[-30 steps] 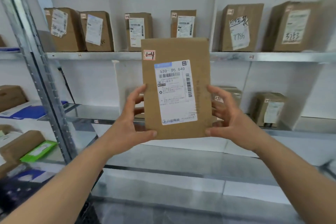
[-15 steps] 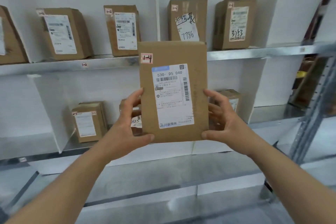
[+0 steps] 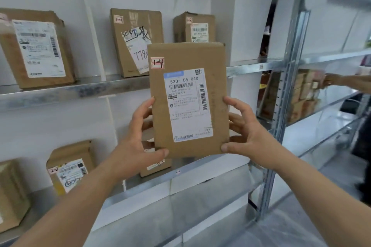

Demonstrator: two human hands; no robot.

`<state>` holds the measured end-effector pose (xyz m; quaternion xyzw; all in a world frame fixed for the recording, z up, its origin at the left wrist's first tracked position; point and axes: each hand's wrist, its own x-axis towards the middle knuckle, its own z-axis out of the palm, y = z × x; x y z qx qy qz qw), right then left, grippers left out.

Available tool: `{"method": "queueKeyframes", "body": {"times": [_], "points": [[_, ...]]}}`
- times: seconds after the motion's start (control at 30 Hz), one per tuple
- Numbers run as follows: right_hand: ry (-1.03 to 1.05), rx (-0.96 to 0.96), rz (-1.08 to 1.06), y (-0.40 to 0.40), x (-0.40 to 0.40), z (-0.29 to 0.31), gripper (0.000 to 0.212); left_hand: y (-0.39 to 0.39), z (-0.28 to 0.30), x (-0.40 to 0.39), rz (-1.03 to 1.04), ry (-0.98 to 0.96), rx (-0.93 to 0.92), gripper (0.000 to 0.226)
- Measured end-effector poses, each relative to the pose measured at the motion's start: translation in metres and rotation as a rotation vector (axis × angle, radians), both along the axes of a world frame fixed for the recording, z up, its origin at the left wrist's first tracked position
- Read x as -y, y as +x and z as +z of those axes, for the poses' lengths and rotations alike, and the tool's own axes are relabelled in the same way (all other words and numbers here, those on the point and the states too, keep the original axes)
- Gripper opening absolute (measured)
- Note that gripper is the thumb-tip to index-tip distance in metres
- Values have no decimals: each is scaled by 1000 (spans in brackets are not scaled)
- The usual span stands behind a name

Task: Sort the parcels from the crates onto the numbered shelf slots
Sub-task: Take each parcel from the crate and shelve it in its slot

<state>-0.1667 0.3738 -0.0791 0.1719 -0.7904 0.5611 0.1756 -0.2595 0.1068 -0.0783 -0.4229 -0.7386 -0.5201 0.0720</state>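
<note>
I hold a flat brown cardboard parcel (image 3: pixel 216 78) upright in front of the shelves. It carries a white shipping label reading 530-D5 040 and a small red-framed sticker marked 1-4 at its upper left. My left hand (image 3: pixel 136 146) grips its lower left edge, thumb on the front. My right hand (image 3: pixel 249 136) grips its lower right edge the same way. Behind it runs the metal upper shelf (image 3: pixel 80 88), and the lower shelf (image 3: pixel 180 174) lies below my hands.
Several labelled cardboard boxes stand on the upper shelf, among them one (image 3: pixel 136 40) with 778 handwritten. More boxes (image 3: pixel 70 168) sit on the lower shelf. A metal upright (image 3: pixel 285 90) ends this rack; beyond it another person's hand (image 3: pixel 329 80) reaches toward stacked boxes.
My view has swung to the right along the rack; the boxes slid left and the right upright came into sight. Both hands keep the same hold on the parcel.
</note>
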Motion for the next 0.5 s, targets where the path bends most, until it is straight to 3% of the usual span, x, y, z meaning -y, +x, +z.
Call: {"method": "queueKeyframes", "body": {"times": [0.5], "points": [[42,-54,11,-33,-249,44,97,-24,37,-248,-11,74,-85,110]]}}
